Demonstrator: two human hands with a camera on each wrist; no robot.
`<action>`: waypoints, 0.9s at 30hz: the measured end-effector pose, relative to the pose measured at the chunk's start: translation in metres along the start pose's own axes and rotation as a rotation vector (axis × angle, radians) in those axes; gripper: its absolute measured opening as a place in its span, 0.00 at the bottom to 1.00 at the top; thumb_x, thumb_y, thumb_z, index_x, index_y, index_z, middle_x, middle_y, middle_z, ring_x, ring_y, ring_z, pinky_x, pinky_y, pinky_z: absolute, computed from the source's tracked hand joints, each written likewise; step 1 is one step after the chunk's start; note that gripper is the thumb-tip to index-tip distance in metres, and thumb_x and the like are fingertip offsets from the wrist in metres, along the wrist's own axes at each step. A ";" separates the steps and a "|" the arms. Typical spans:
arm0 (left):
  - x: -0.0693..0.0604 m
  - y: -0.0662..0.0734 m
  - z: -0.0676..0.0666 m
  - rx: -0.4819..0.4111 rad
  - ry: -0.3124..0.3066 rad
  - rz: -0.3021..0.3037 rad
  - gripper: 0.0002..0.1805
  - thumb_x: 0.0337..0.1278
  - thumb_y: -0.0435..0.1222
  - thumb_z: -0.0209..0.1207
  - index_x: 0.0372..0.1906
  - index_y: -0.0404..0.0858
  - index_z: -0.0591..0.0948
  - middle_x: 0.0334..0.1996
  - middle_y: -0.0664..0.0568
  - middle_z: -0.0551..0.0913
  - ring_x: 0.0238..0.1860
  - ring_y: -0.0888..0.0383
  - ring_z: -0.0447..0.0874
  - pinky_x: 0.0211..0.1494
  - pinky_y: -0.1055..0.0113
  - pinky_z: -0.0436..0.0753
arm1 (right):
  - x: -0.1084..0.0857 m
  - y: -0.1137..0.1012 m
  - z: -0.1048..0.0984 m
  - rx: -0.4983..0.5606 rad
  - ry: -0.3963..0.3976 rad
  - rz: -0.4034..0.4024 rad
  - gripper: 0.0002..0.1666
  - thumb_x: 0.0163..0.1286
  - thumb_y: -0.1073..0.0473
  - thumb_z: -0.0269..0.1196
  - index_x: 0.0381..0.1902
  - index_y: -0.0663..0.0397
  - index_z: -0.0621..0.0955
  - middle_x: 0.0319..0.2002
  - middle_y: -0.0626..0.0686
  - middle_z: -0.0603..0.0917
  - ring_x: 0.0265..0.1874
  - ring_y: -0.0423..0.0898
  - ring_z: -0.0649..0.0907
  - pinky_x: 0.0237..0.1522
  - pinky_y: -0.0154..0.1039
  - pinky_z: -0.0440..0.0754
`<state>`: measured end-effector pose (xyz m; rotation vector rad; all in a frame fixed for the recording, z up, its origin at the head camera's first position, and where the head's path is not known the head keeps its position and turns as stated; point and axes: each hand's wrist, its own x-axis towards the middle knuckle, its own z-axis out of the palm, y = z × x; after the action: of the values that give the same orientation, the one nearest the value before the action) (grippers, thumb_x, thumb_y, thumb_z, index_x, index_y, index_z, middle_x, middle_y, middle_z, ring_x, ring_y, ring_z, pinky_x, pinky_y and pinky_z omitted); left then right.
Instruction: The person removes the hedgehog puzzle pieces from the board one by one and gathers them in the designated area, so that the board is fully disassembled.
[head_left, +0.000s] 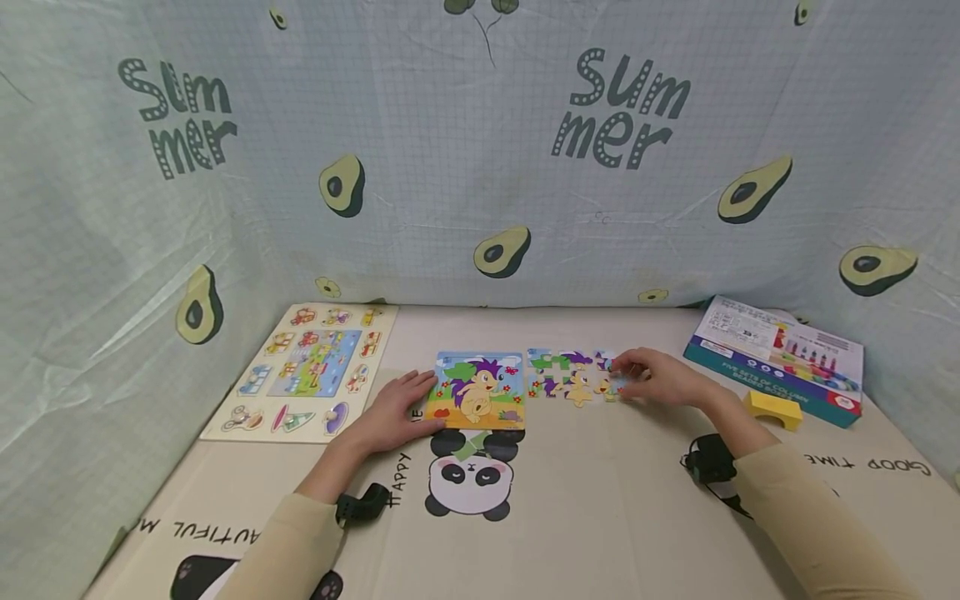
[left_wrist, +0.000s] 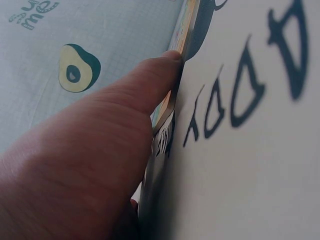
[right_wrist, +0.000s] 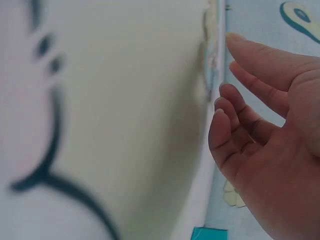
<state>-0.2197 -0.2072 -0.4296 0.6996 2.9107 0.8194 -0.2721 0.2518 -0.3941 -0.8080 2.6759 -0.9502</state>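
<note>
A hedgehog picture puzzle board point(head_left: 476, 390) lies flat on the tablecloth in the head view. Beside its left edge rests my left hand point(head_left: 396, 410), fingers spread and relaxed. In the left wrist view the thumb point(left_wrist: 162, 75) touches the rim of the board. To the right of the board several loose jigsaw pieces point(head_left: 579, 388) lie in loose rows, some gaps between them. My right hand point(head_left: 663, 377) is at the right end of these pieces. Its fingers point(right_wrist: 235, 130) are loosely bent, with nothing visible between them and the thumb; whether they touch a piece cannot be told.
A pale wooden picture board point(head_left: 225, 427) with vehicle shapes lies at the left. At the back right sits a building-block box point(head_left: 780, 354), a yellow arch block point(head_left: 772, 409) in front of it. An avocado-print curtain point(head_left: 420, 167) closes off the back and sides.
</note>
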 end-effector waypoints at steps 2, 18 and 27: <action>0.000 0.000 0.000 0.001 0.000 0.000 0.44 0.61 0.52 0.66 0.75 0.33 0.66 0.76 0.41 0.62 0.77 0.38 0.50 0.77 0.41 0.50 | 0.003 -0.003 -0.001 0.008 0.009 -0.010 0.24 0.69 0.59 0.69 0.58 0.65 0.78 0.48 0.57 0.80 0.46 0.53 0.76 0.48 0.45 0.79; 0.001 0.001 -0.002 0.000 0.003 -0.004 0.44 0.61 0.52 0.66 0.75 0.33 0.66 0.76 0.40 0.62 0.77 0.38 0.50 0.77 0.41 0.50 | 0.055 -0.062 0.016 0.121 0.048 -0.072 0.28 0.70 0.58 0.69 0.63 0.64 0.76 0.48 0.61 0.80 0.46 0.52 0.78 0.51 0.45 0.80; -0.001 0.002 -0.002 0.008 0.008 0.013 0.43 0.62 0.50 0.66 0.74 0.30 0.66 0.75 0.39 0.63 0.77 0.37 0.52 0.77 0.42 0.50 | 0.086 -0.105 0.052 0.187 0.014 -0.131 0.27 0.69 0.59 0.69 0.63 0.62 0.77 0.48 0.62 0.80 0.45 0.50 0.79 0.51 0.44 0.80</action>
<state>-0.2185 -0.2068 -0.4270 0.7186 2.9215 0.8146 -0.2801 0.1090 -0.3682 -0.9463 2.5230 -1.2190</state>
